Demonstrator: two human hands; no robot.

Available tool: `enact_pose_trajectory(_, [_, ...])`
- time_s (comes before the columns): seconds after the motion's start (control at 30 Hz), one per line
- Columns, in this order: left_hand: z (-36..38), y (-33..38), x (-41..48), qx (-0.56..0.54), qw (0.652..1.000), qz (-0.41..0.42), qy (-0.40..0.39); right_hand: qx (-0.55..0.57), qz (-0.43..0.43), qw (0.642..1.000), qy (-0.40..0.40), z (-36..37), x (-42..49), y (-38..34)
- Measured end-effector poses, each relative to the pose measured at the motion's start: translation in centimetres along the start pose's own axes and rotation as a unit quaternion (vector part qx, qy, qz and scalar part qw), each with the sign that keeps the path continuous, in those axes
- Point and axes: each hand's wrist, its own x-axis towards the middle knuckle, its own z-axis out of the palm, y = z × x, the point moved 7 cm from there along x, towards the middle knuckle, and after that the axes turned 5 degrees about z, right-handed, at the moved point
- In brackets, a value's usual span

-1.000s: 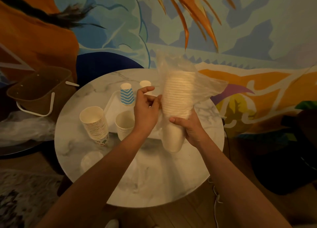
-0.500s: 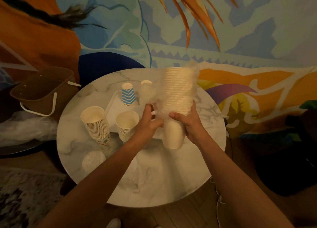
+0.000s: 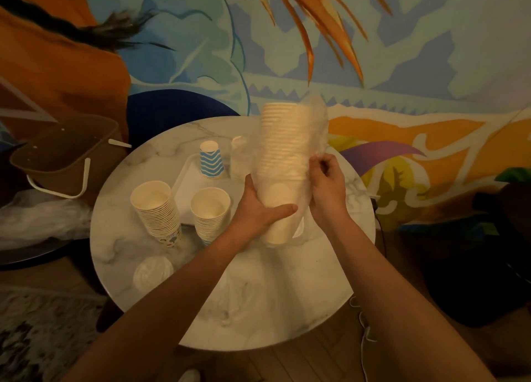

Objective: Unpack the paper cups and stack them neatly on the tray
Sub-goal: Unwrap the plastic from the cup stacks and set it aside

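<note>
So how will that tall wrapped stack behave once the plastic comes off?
The stack is tall and narrow, so probably tippy if stood up. It's paper, likely light. The plastic looks thin and floppy; the right hand pulls it.

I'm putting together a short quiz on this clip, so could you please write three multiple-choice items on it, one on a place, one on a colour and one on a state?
1. Where does the blue-and-white zigzag cup stand?
A. on the floor
B. on the white tray, at its far end
C. inside the brown basket

2. What colour is the round table?
A. white marble with grey veins
B. plain black
C. bright red

3. What state is the held cup stack in?
A. lying flat on the table
B. sealed in a box
C. partly out of its plastic wrap, gripped by the left hand while the right hand pulls the wrap

Answers:
1 B, its base sits on the tray's far end.
2 A, the bare top shows grey veining.
3 C, the bare rims show at the top left of the stack.
</note>
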Motion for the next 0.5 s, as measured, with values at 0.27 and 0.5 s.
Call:
enact_pose_trajectory(0.27, [-1.5, 2.3, 0.4, -0.11, 0.99, 0.024, 0.08, -0.134, -0.064, 0.982, -0.116, 0.0, -1.8, 1.1])
enact_pose_trajectory(0.5, [-2.6, 2.1, 0.5, -0.11, 0.99, 0.03, 0.083, -0.222, -0.032, 0.958, -0.181, -0.5, -1.9, 1.6])
